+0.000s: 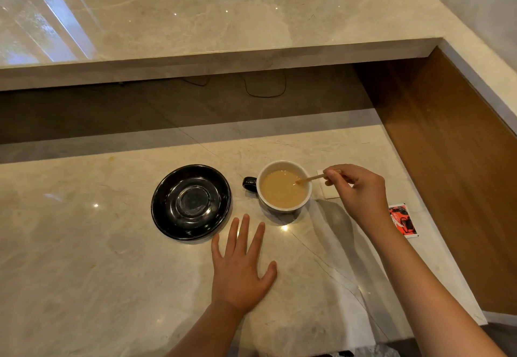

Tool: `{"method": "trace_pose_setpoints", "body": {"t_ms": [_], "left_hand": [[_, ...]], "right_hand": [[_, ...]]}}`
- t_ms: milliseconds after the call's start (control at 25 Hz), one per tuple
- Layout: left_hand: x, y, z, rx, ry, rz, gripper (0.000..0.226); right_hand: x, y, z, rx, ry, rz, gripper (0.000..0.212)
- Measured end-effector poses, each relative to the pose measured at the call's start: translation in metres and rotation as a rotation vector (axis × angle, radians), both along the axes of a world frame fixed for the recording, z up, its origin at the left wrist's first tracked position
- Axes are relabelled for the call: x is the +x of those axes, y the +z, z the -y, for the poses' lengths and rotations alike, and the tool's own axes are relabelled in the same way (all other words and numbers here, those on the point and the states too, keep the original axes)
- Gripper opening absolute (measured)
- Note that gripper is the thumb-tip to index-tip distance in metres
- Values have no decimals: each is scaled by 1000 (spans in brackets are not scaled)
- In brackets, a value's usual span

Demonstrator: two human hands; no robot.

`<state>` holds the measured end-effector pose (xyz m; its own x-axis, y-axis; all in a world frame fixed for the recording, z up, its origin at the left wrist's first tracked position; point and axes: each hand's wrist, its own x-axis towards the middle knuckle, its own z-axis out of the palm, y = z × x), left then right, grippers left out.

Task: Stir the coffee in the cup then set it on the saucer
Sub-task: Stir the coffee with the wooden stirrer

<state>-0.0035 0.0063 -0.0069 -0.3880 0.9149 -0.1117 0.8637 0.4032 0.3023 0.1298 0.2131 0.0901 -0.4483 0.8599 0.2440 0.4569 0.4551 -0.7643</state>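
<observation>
Spread flat on the pale marble counter [84, 272], nearest the camera, the left hand [240, 270] is being rested palm down with its fingers extended and nothing held, its fingertips lying just short of the black saucer [191, 202] and the cup [284, 187]. Farther back and to the right, a thin wooden stir stick [310, 179] is being pinched between the thumb and fingertips of the right hand [359, 191], the remaining fingers being curled in loosely. The stick is being held at a slant, its lower end being dipped into the light brown coffee [281, 191] that is filling the cup nearly to the rim. The cup, white inside with a dark handle turned toward the saucer, is being kept on the counter just to the right of the saucer, apart from it. The saucer is being left bare. Partly hidden behind the right hand, a white napkin [330, 193] is being seen on the counter, and a red-and-white sachet [404, 221] is being seen beyond the wrist, near the wooden side panel [447, 161].
</observation>
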Motion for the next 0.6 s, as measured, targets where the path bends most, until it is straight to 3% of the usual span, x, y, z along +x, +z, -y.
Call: {"method": "trace_pose_setpoints", "body": {"t_ms": [320,600], "left_hand": [[0,1,-1,0,2,1,73],[0,0,-1,-13,1,-17,72]], "right_hand": [[2,7,26,-112,147,29,10],[-31,3,26,39,119,-11,9]]}}
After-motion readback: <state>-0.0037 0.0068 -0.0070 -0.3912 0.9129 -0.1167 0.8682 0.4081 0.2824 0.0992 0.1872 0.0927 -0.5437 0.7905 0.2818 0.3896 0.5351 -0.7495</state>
